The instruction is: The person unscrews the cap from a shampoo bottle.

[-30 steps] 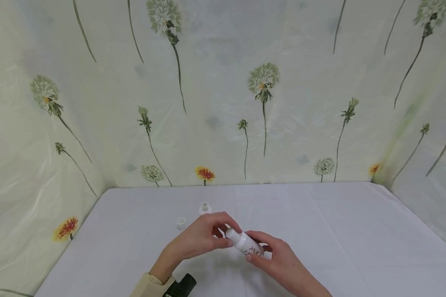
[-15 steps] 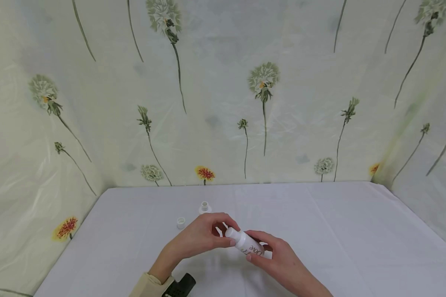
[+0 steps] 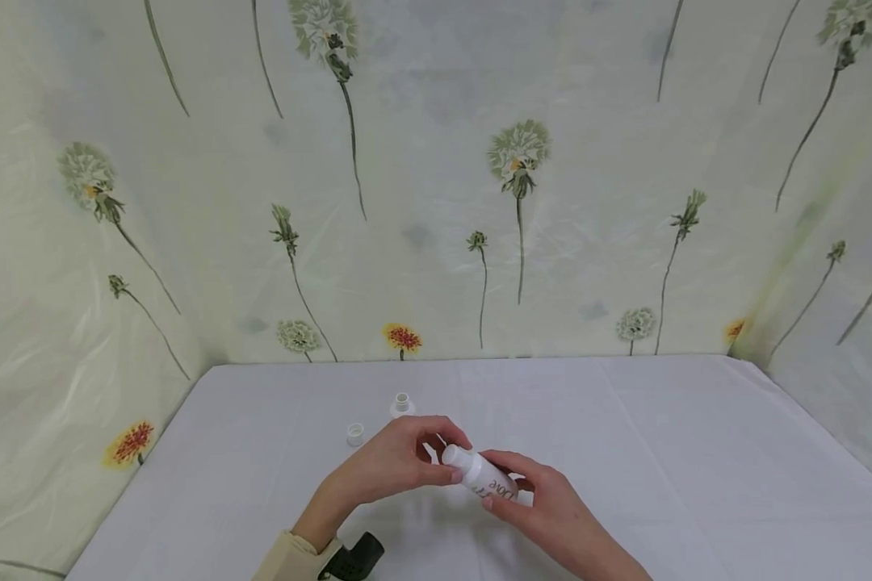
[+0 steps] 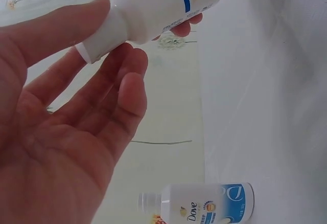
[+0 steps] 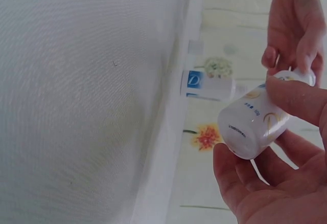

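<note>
A small white Dove bottle is tilted above the table, its capped end pointing up and left. My right hand grips the bottle's body with thumb and fingers, as the right wrist view also shows. At the other end my left hand pinches the bottle's white cap between thumb and fingers. Beyond the left hand stands a second Dove bottle with a blue-marked label and its neck uncapped; the hand partly hides it in the head view. A loose white cap lies to its left.
A white cloth covers the table. Its back edge meets a hanging curtain printed with dandelions, which also closes in both sides. On the left wrist, below the beige sleeve, sits a black device.
The left thumb has shifted slightly to the right along the cap. The right hand keeps its hold on the bottle, and the second bottle and loose cap stay put.
</note>
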{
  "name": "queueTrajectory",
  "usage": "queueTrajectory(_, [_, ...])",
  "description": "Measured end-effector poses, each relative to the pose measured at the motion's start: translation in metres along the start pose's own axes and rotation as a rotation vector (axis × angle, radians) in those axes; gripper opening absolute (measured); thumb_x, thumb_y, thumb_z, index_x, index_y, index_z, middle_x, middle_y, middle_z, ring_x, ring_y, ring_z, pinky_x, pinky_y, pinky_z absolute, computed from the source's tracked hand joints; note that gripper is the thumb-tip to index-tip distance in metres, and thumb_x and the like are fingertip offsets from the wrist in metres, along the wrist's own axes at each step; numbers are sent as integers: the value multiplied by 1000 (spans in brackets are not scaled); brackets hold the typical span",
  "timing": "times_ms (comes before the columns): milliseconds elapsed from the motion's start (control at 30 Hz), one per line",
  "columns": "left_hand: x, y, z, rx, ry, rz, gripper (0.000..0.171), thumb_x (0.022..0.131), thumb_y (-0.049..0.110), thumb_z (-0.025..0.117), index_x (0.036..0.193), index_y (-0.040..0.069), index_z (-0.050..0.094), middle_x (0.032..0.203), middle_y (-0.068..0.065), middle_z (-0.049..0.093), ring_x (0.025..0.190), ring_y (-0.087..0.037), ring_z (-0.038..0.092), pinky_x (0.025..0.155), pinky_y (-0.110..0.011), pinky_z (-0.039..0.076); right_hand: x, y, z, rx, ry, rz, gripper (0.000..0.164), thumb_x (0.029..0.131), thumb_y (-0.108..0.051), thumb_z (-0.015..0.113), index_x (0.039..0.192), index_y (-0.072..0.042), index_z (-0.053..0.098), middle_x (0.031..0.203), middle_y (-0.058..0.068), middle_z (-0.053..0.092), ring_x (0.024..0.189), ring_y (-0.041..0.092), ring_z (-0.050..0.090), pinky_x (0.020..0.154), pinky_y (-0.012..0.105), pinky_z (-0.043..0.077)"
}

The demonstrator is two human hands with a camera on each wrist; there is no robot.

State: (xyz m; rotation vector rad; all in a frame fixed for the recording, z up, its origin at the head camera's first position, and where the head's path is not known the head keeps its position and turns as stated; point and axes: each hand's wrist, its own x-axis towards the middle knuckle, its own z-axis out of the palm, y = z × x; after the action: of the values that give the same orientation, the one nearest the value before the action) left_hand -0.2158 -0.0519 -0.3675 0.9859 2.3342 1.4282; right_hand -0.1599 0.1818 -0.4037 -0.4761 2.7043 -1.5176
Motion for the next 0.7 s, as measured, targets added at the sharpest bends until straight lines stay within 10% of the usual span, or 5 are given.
queueTrajectory(700, [0,2,-2,-3,-20,135,32,84,-8,70,102,20,71,104,9,64,92,-13,56,77,-28,53,-2,1,-2,14,6,35,43,86,-28,77,126,-28,63,119,-7,64,108,18,59,84,30,52])
